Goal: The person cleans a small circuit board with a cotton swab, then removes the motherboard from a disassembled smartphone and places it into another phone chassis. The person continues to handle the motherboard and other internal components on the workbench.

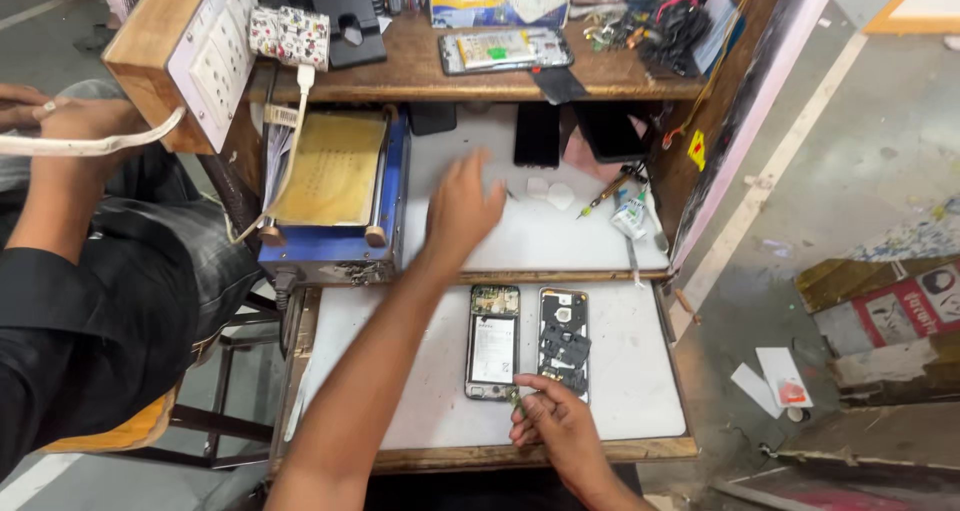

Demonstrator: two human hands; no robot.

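White laminate covered the pull-out wooden work tray (pixel 640 371), on which an opened phone with its battery exposed (pixel 493 342) was laid beside a detached black inner phone frame (pixel 564 343). The right hand (pixel 556 423) was pinched narrowly on a small tool at the phone's lower edge. The left hand (pixel 462 208) was spread wide over the white upper desk surface (pixel 560 236). Grey concrete floor (pixel 860 171) was seen alongside.

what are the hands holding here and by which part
The right hand pinches a small thin tool by its lower end, beside the opened phone. The left hand holds nothing, spread over the white mat.
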